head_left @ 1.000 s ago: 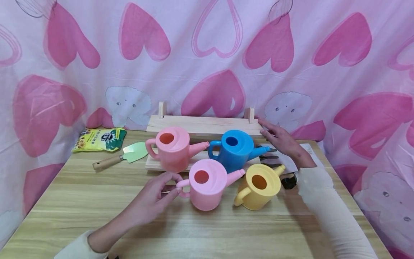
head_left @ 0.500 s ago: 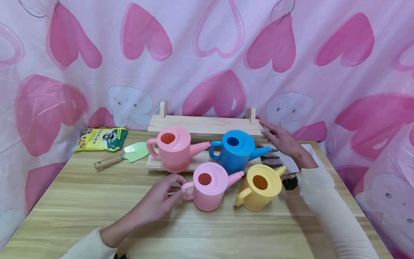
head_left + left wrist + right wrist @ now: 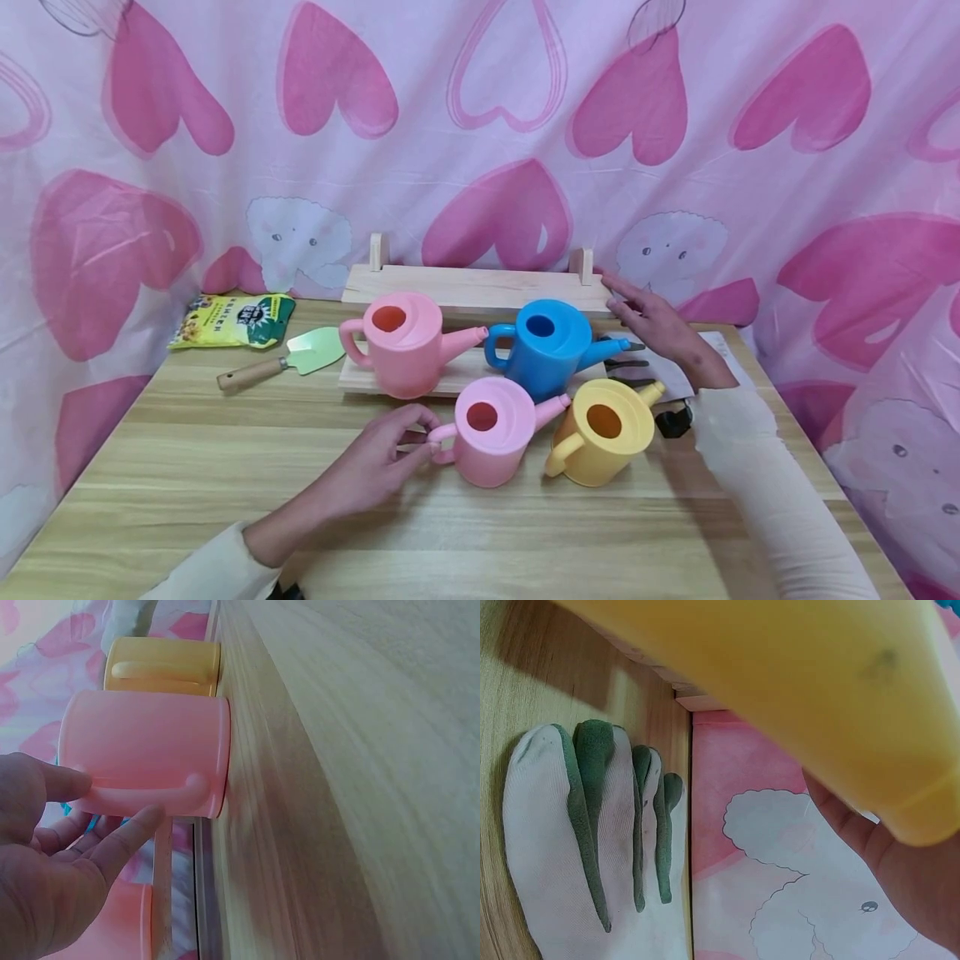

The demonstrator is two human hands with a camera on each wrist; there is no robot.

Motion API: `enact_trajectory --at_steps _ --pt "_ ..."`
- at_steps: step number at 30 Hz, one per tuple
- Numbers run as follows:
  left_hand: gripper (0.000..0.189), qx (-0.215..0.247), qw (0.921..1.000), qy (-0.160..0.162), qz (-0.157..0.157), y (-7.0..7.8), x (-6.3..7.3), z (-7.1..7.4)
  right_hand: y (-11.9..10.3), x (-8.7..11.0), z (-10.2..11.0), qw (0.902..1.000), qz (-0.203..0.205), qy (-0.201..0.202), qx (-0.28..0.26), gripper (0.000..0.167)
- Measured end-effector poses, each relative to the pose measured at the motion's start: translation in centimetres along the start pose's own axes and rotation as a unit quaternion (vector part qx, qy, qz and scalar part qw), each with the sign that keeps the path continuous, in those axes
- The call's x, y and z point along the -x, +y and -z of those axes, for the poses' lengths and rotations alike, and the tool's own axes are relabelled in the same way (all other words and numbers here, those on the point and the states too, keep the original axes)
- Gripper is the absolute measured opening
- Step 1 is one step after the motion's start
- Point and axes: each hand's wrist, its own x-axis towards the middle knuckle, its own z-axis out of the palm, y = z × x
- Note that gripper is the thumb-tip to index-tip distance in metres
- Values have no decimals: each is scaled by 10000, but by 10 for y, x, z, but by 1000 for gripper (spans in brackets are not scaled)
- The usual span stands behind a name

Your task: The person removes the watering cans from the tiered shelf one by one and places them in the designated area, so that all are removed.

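My left hand [image 3: 375, 462] pinches the handle of a light pink watering can [image 3: 495, 442], which stands upright on the table. In the left wrist view, thumb and fingers [image 3: 124, 844] close about that can's handle [image 3: 142, 796]. To its right is a yellow watering can [image 3: 603, 442]. A coral-pink watering can [image 3: 405, 354] and a blue watering can [image 3: 547, 350] stand behind, on the lower board of a wooden shelf [image 3: 472, 287]. With straight fingers, my right hand [image 3: 656, 325] touches the right end of the shelf's upper board.
Gloves, white and green [image 3: 600, 825], lie on the table at the right, partly hidden in the head view. At the left are a green trowel [image 3: 311, 350] with a wooden handle and a yellow-green packet [image 3: 232, 321]. A heart-patterned curtain [image 3: 487, 83] hangs behind the table.
The light pink watering can has moved a little to the right with my left hand at its handle, towards the yellow can. My right hand has stayed at the shelf end.
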Motion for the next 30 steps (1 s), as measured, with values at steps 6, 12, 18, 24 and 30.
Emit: enact_trajectory --at_steps 6,12,18,24,30 --pt "19 200 9995 -174 147 1 -2 -2 1 -1 -1 10000 86 -8 -2 57" --pt "19 92 9995 -250 169 -1 -3 -1 4 -3 -2 9998 131 24 -151 56" --pt "20 -7 9996 -264 103 -1 -4 1 2 -2 -1 10000 28 64 -50 56" --pt "21 37 9996 -240 128 0 -4 1 -1 -1 0 10000 -63 62 21 56" --pt "25 -28 10000 35 65 5 -2 4 0 -1 -1 10000 -24 48 20 57"
